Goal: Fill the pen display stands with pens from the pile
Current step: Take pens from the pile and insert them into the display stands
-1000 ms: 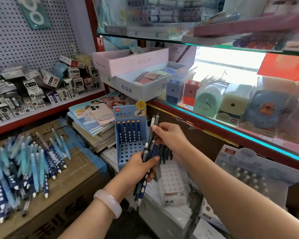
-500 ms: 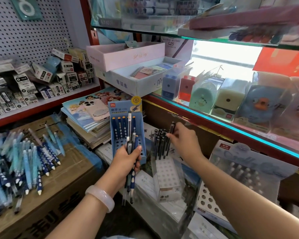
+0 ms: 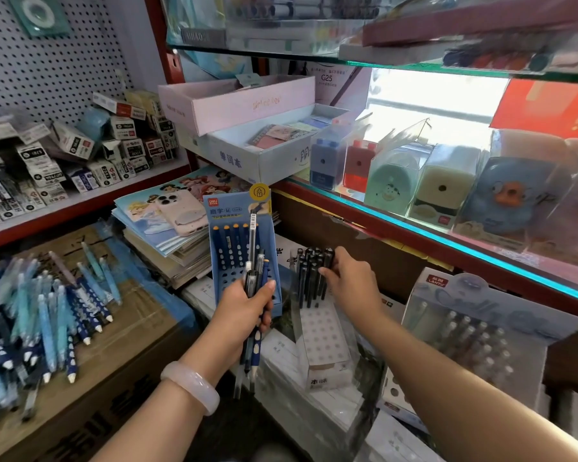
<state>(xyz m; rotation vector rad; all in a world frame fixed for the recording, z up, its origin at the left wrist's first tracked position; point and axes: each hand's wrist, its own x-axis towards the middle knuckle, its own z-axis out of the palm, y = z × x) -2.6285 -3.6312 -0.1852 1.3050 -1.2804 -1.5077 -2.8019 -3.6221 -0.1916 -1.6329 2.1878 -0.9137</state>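
Meanwhile the left hand point(image 3: 244, 311) was wrapped tight round a mixed bundle of pens point(image 3: 252, 288), dark and blue barrels standing up above the fist and tips hanging below it. Just behind that grip stood the blue display stand point(image 3: 239, 248), with one row of navy pens at its back and most holes further forward bare. Across from it, the right hand point(image 3: 349, 281) was at the cluster of black pens point(image 3: 311, 275) seated in the white stand point(image 3: 321, 335), fingertips curled onto the outermost barrels; whether it truly pinched one or only steadied them could not be told. Well off past the left wrist lay the pile point(image 3: 40, 315), blue pens spread over a cardboard carton point(image 3: 90, 378). The risk was probably in the fist: so many loose barrels held one-handed might slip through and scatter downwards. The white stand looked light, so a sideways tug on its upright pens could tip it, spilling the rows
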